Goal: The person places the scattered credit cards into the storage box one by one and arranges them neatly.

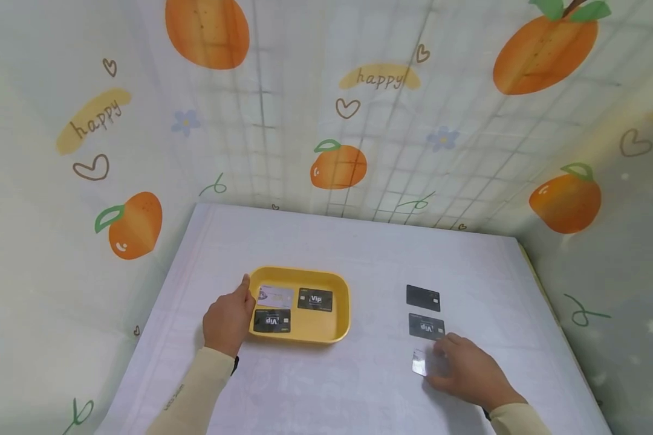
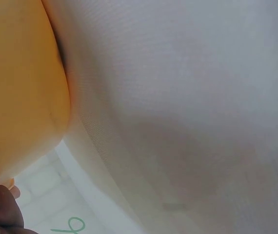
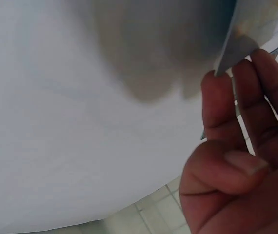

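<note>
My left hand point(image 1: 227, 323) holds the left side of a yellow tray point(image 1: 326, 336), at its rim. Inside the tray lie a silver card point(image 1: 274, 296) and two black Vip cards, one upper right point(image 1: 315, 299) and one lower left point(image 1: 272, 321). My right hand point(image 1: 468, 370) holds another silver card point(image 1: 419, 362) by its near right edge. That card point(image 3: 251, 34) tilts up from the table in the right wrist view, fingertips at its edge and thumb apart from it. The left wrist view shows the tray's outer wall point(image 2: 22, 87) and a few curled fingers point(image 2: 2, 207).
Above the right hand, a dark Vip card point(image 1: 427, 326) and a plain black card point(image 1: 422, 298) lie in a column. The table point(image 1: 370, 399) has a white cover. Behind it hangs a curtain point(image 1: 283, 139) printed with oranges.
</note>
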A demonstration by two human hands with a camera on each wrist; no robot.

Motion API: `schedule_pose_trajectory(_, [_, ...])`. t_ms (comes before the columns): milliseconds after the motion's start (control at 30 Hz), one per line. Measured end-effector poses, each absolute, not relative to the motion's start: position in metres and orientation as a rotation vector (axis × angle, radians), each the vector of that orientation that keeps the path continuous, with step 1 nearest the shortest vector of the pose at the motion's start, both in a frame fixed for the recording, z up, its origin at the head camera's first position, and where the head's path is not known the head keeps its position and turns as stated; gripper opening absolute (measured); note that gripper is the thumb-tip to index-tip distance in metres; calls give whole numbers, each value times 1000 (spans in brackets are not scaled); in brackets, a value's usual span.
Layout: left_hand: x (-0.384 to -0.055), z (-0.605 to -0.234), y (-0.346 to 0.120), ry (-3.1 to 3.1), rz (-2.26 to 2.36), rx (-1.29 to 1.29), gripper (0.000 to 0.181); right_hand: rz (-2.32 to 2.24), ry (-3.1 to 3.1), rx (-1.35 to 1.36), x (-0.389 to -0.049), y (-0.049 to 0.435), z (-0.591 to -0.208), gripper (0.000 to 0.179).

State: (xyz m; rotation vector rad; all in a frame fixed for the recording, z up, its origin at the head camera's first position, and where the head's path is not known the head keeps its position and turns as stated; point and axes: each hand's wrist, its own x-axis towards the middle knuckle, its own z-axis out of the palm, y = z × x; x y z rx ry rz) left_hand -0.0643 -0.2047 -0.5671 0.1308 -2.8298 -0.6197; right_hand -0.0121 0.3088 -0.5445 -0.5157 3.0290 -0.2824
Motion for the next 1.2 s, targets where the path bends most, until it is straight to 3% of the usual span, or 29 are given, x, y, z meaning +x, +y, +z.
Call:
schedule_pose_trajectory(267, [-68, -568, -207, -2841, -614, 155, 49, -211, 2950, -508, -22, 289, -531, 47])
schedule_pose_trajectory(667, [-70, -563, -209, -2850, -609, 169, 50, -266, 3068, -737, -57, 261, -514, 42])
schedule_pose_trajectory(1200, [-71, -567, -209, -2827, -628, 182, 48, -360, 3059, -1049, -93, 153, -463, 45])
